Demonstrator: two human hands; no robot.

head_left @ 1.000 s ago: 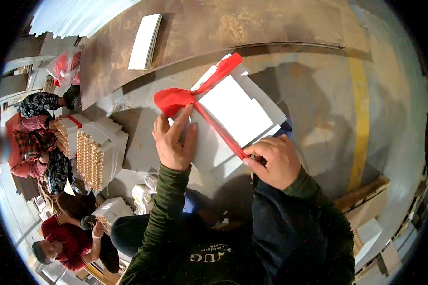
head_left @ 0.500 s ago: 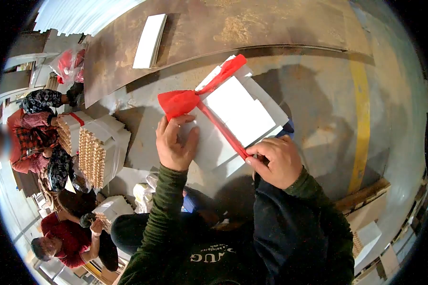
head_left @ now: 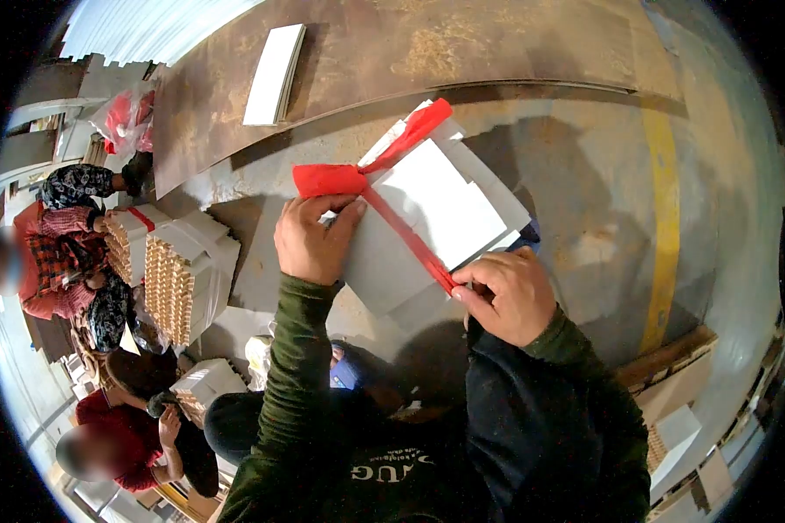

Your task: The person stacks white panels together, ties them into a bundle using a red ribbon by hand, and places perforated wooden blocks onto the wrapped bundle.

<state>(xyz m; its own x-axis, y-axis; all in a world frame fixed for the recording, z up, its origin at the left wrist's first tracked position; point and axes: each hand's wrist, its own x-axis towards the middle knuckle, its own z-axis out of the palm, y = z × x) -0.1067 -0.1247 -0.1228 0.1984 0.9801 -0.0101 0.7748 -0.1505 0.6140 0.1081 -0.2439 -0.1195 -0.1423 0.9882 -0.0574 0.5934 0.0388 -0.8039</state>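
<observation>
A stack of white boards (head_left: 436,202) lies in front of me, its sheets unevenly lined up. A red strip (head_left: 403,228) runs across it, with a loop at the left and a tail reaching to the upper right. My right hand (head_left: 508,295) pinches the strip at the stack's lower right edge. At the stack's left side, just under the red loop, is my left hand (head_left: 316,237), its thumb and fingers curled together at the edge. What its fingertips hold is hidden.
A brown board (head_left: 366,61) spans the top, bearing a narrow white stack (head_left: 274,77). At the left, two people (head_left: 57,253) (head_left: 131,431) sit beside stacks of notched pieces (head_left: 170,292). A yellow line (head_left: 663,218) marks the floor at the right.
My left hand has shifted slightly left and up, its fingers closing in under the red loop. The loop looks flatter. My right hand keeps its pinch on the strip.
</observation>
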